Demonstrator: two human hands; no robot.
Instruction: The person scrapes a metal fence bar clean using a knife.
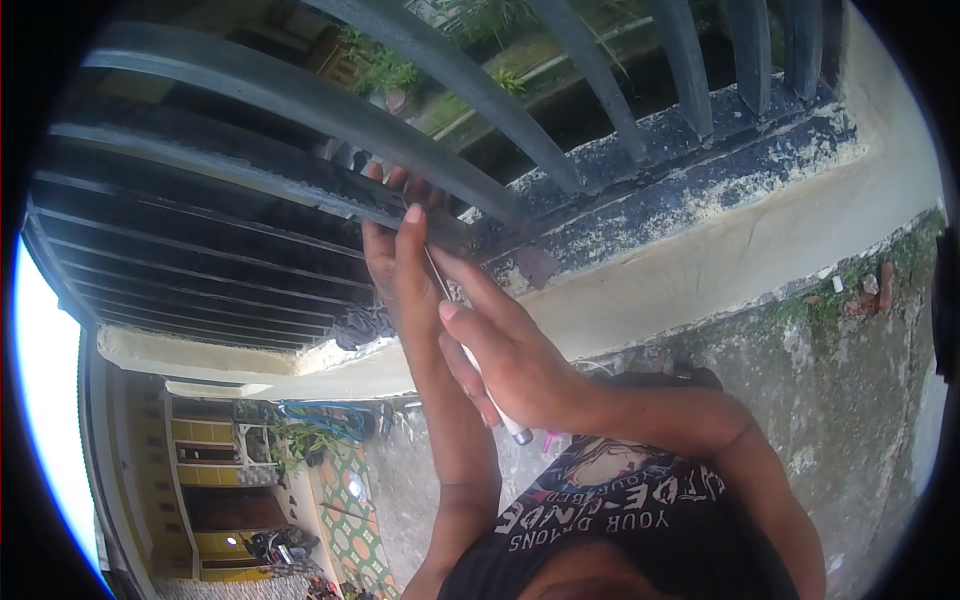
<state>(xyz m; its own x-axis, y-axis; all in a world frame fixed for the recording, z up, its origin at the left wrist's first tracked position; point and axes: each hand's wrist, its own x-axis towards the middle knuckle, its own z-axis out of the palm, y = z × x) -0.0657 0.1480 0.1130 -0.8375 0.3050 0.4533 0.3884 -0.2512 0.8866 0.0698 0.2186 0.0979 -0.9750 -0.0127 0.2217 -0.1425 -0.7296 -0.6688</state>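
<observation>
My left hand [402, 245] is wrapped around one of the grey metal fence bars [270, 176], its fingers curling behind and its thumb in front. A screwdriver with a thin metal shaft and white handle [509, 424] is held in my right hand [515, 360]. Its shaft slants up to the left thumb, and the tip lies close against the bar there. Both hands are near the bar's base, above the wall ledge with peeling dark paint [690, 190]. Something whitish [348, 157] shows behind the bar beside the left fingers.
A crumpled dark cloth [362, 326] lies on the ledge left of my left wrist. Below the pale wall [640, 300] is a stained concrete floor [770, 400] with brick bits [884, 287]. Plants [385, 68] grow beyond the bars. A motorcycle [280, 546] stands by the tiled porch.
</observation>
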